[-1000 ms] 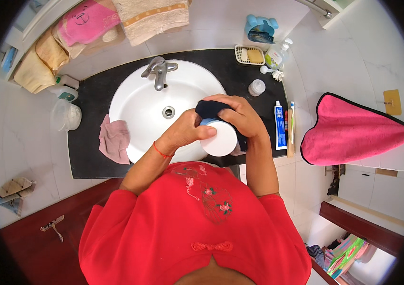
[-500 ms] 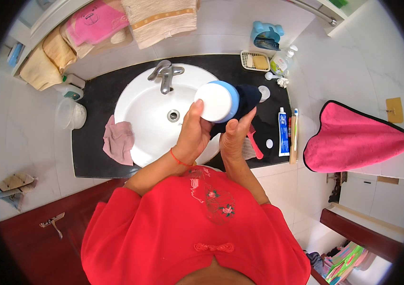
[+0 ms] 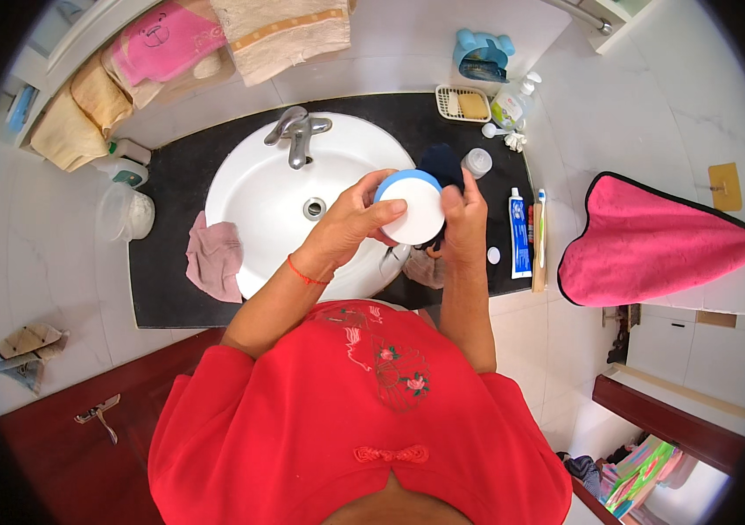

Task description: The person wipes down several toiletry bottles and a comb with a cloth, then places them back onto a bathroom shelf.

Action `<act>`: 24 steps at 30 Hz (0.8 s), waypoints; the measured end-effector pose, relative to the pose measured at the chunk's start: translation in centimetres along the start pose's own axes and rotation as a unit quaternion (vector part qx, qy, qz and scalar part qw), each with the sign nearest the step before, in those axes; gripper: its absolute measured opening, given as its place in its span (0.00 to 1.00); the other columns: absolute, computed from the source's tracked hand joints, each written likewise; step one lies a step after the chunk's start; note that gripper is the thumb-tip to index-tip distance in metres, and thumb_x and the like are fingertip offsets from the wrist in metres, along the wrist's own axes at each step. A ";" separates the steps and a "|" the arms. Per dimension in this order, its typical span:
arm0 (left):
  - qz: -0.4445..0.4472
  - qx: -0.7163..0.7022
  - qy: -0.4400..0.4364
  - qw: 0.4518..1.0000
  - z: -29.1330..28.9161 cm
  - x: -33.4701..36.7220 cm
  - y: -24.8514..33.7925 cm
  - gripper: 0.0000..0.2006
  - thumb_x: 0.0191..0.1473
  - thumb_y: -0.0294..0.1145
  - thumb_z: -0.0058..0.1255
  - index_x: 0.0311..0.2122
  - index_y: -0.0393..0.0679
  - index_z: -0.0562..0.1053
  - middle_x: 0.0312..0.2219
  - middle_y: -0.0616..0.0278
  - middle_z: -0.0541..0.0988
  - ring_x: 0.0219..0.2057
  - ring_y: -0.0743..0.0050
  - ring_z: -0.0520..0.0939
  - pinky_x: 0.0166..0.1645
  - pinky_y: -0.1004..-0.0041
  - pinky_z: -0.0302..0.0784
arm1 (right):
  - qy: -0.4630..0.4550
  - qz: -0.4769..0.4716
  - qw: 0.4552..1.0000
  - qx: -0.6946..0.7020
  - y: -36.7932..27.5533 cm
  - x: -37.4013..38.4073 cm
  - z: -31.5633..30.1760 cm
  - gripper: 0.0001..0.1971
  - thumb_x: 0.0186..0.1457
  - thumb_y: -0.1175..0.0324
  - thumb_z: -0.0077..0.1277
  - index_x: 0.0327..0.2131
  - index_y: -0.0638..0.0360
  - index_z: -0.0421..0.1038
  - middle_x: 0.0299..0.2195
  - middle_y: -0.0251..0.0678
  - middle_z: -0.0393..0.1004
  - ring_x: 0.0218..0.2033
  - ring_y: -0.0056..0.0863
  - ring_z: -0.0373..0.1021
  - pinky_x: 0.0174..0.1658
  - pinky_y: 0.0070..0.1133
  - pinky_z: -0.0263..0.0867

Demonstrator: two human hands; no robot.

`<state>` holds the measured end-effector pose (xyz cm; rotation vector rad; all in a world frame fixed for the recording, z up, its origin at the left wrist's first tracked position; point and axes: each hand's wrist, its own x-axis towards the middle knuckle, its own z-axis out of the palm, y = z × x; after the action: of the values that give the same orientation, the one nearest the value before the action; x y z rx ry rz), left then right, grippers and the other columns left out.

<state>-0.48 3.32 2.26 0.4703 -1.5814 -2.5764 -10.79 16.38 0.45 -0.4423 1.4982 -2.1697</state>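
Note:
Over the right side of the sink, my left hand (image 3: pixel 346 219) is closed on a round jar (image 3: pixel 416 214) with a white top and a blue rim. Its thumb lies across the white face. My right hand (image 3: pixel 464 219) closes against the jar's right side, its thumb at the edge and one finger pointing up. Just beyond the jar lies a dark navy cloth-like thing (image 3: pixel 440 164), partly covered by my hands. A small clear pot (image 3: pixel 477 163) stands beside it on the black counter (image 3: pixel 372 109).
The white sink (image 3: pixel 241 192) has a metal faucet (image 3: pixel 299 136). A pink cloth (image 3: pixel 215 258) hangs over its left edge. Right of my hands lie a toothpaste tube (image 3: pixel 519 236) and a toothbrush (image 3: pixel 540 236). Behind stand a soap dish (image 3: pixel 462 104) and a pump bottle (image 3: pixel 512 103).
The jar has moved slightly right and nearer me, its white face turning more upward. My right hand has come up along its right side. The red comb is now hidden.

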 end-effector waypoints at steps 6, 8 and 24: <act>0.056 0.090 0.114 0.988 0.1 0.2 -1.5 0.38 0.38 0.46 0.62 0.52 0.34 0.62 0.38 0.54 0.73 0.35 0.71 0.77 0.29 0.78 0.77 | 0.102 -0.045 0.981 0.156 0.1 0.8 -0.3 0.19 0.62 0.58 0.35 0.43 0.65 0.66 0.36 0.39 0.72 0.32 0.25 0.70 0.37 0.20 0.68; 0.038 0.151 0.135 0.979 -0.4 0.6 -1.2 0.37 0.36 0.45 0.63 0.50 0.34 0.63 0.35 0.54 0.74 0.32 0.73 0.77 0.27 0.78 0.77 | 0.097 -0.091 0.991 -0.027 -0.7 0.4 0.1 0.14 0.60 0.64 0.39 0.39 0.65 0.68 0.36 0.38 0.72 0.31 0.25 0.70 0.37 0.19 0.67; 0.066 0.122 0.192 0.972 -1.3 0.5 -0.2 0.37 0.36 0.43 0.63 0.50 0.32 0.62 0.34 0.56 0.73 0.30 0.74 0.76 0.23 0.81 0.74 | 0.128 -0.242 0.917 -0.291 -1.2 0.1 2.3 0.12 0.43 0.73 0.56 0.34 0.64 0.69 0.29 0.37 0.72 0.32 0.28 0.69 0.38 0.22 0.64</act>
<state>-0.59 2.18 1.47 0.7976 -1.7191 -2.0459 -9.94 14.86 2.42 -0.8230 2.4097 -2.1497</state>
